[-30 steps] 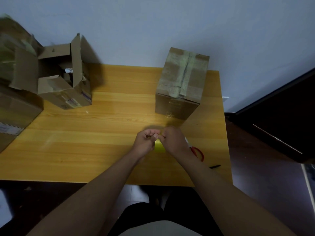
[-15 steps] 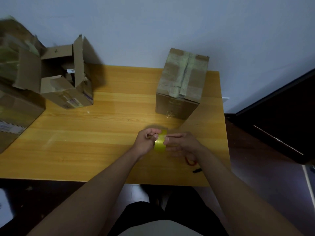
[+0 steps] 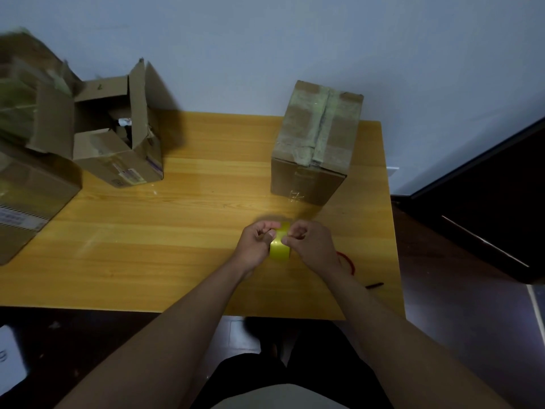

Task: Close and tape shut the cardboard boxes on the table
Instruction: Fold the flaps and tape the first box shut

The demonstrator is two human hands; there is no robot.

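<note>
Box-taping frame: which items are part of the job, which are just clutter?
Job:
- yellow tape roll, held between left hand and right hand
- open cardboard box, flaps up
- taped cardboard box
- large box at left edge, blurred

Lying about:
- red-handled scissors, mostly hidden
- black pen

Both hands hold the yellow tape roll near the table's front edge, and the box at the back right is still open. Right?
Not quite. The head view shows the back-right box closed and taped; both hands do hold the yellow tape roll.
</note>
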